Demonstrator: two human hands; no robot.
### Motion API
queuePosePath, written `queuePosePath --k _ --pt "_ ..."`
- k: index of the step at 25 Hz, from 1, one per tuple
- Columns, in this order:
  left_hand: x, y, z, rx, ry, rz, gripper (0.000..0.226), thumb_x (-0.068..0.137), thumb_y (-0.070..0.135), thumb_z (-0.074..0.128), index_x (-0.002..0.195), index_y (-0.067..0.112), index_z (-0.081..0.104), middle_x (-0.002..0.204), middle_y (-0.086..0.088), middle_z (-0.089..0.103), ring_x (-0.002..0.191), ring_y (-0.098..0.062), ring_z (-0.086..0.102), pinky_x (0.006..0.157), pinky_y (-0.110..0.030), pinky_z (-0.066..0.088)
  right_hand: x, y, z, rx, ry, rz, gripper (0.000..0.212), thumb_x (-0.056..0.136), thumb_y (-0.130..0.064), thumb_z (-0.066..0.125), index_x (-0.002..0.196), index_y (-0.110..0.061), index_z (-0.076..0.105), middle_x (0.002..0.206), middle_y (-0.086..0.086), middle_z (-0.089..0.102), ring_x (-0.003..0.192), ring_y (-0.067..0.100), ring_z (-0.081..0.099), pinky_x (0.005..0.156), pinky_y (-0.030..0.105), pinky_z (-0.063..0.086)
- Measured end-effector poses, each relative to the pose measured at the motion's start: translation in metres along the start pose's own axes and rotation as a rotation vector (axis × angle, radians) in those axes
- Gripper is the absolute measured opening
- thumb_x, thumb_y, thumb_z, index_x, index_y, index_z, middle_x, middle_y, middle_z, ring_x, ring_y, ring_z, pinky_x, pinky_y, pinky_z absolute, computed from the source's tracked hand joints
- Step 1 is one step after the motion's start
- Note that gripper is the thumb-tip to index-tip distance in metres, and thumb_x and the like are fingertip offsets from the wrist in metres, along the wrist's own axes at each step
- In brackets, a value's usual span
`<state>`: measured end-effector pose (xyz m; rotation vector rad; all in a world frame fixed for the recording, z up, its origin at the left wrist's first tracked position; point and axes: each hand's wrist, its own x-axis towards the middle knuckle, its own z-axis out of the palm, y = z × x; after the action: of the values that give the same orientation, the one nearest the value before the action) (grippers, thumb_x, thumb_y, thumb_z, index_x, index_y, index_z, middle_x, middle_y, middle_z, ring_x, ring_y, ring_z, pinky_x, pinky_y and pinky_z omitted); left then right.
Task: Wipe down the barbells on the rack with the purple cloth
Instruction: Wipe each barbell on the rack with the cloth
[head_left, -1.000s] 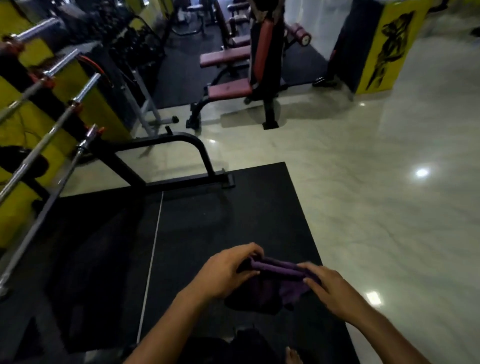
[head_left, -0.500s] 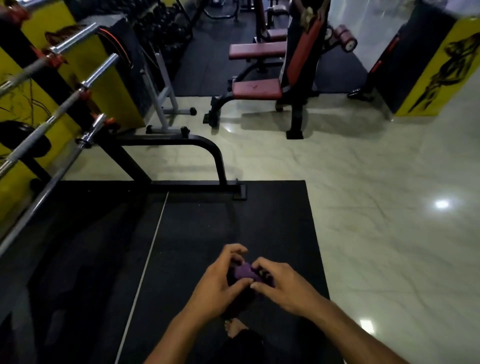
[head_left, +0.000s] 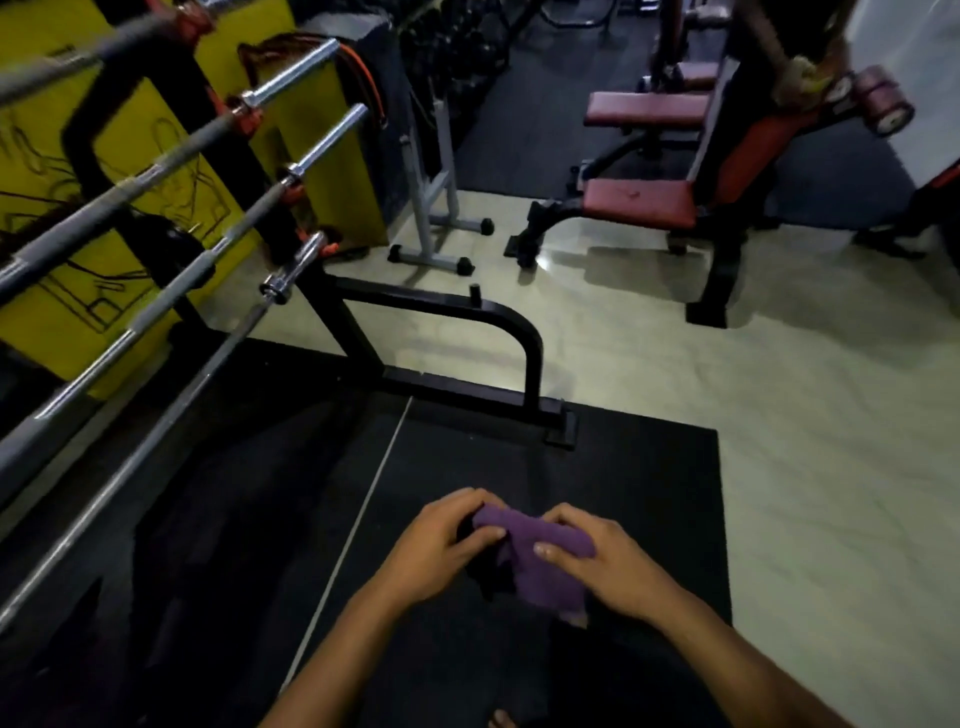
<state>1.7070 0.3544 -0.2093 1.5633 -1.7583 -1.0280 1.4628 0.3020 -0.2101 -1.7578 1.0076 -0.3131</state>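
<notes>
The purple cloth (head_left: 540, 558) hangs bunched between both hands, low in the middle of the view over the black mat. My left hand (head_left: 441, 545) pinches its left edge with curled fingers and thumb. My right hand (head_left: 597, 561) grips its right side. Several steel barbells (head_left: 156, 306) lie stacked on a slanted black rack (head_left: 332, 322) at the left, their sleeve ends pointing toward the upper right. Both hands are well to the right of and below the bars, apart from them.
The rack's black foot frame (head_left: 530, 358) juts onto the pale floor and mat edge (head_left: 717, 493). A red-padded bench (head_left: 639, 202) stands at the back right, a white stand (head_left: 431, 208) behind the rack, yellow panels (head_left: 52, 208) at the left. A person stands at the top right.
The view has swung left and closer to the rack, so the barbells loom larger. The cloth, bunched small between my fingers half a second ago, now shows more, spread between both hands.
</notes>
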Motion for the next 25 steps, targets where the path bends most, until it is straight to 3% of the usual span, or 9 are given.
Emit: queuePosePath --k 5,10,12,15,20,23,25 --pt "0.067 -0.066 -0.064 -0.005 0.297 -0.226 0.050 0.090 0.029 0.074 0.136 0.036 0.054 0.126 0.016 0.057 0.117 0.010 0.053 0.097 -0.015 0.047 0.130 -0.006 -0.029 0.066 0.079 -0.029 0.024 0.093 -0.043 0.067 0.080 -0.023 0.067 0.078 -0.005 0.069 0.072 0.009 0.065 0.067 0.033 0.051" --pt "0.121 -0.111 -0.147 0.024 0.266 -0.345 0.041 0.091 0.032 0.072 0.129 0.037 0.059 0.121 0.015 0.061 0.112 0.002 0.061 0.096 -0.029 0.053 0.269 -0.039 -0.058 0.205 0.053 -0.018 0.011 0.092 -0.039 0.067 0.084 -0.031 0.067 0.082 -0.007 0.069 0.076 0.007 0.065 0.066 0.020 0.048" --pt "0.138 -0.124 -0.174 0.025 0.301 -0.395 0.037 0.091 0.032 0.072 0.126 0.039 0.060 0.118 0.016 0.063 0.110 0.001 0.062 0.095 -0.028 0.053 0.321 -0.052 -0.066 0.297 0.003 -0.001 0.008 0.095 -0.034 0.066 0.091 -0.027 0.069 0.089 0.000 0.071 0.084 0.017 0.069 0.073 0.028 0.052" --pt "0.157 -0.147 -0.207 -0.008 0.415 -0.476 0.037 0.092 0.032 0.071 0.127 0.038 0.061 0.119 0.021 0.063 0.111 0.007 0.059 0.097 -0.022 0.050 0.405 -0.074 -0.068 0.312 -0.077 0.017 0.014 0.097 -0.032 0.066 0.098 -0.018 0.069 0.096 0.006 0.073 0.095 0.028 0.070 0.086 0.043 0.055" --pt "0.182 -0.223 -0.265 -0.006 0.470 -0.567 0.054 0.092 0.038 0.070 0.142 0.033 0.051 0.136 0.022 0.052 0.124 0.007 0.048 0.101 -0.003 0.032 0.523 -0.102 -0.050 0.146 -0.083 -0.017 0.012 0.096 -0.033 0.066 0.097 -0.021 0.069 0.092 0.000 0.074 0.092 0.021 0.071 0.085 0.043 0.055" --pt "0.207 -0.259 -0.316 -0.009 0.537 -0.594 0.059 0.090 0.039 0.071 0.144 0.034 0.046 0.138 0.019 0.051 0.129 0.001 0.048 0.112 -0.019 0.035 0.586 -0.126 -0.044 -0.054 -0.003 -0.067 0.010 0.093 -0.037 0.070 0.091 -0.028 0.067 0.084 -0.007 0.072 0.082 0.009 0.067 0.077 0.030 0.053" --pt "0.232 -0.277 -0.351 0.008 0.540 -0.566 0.060 0.091 0.038 0.070 0.146 0.031 0.046 0.142 0.016 0.050 0.133 -0.003 0.047 0.114 -0.020 0.032 0.622 -0.153 -0.049 -0.140 0.041 -0.051 0.011 0.091 -0.034 0.072 0.084 -0.028 0.066 0.077 -0.010 0.069 0.073 0.008 0.063 0.065 0.018 0.047"
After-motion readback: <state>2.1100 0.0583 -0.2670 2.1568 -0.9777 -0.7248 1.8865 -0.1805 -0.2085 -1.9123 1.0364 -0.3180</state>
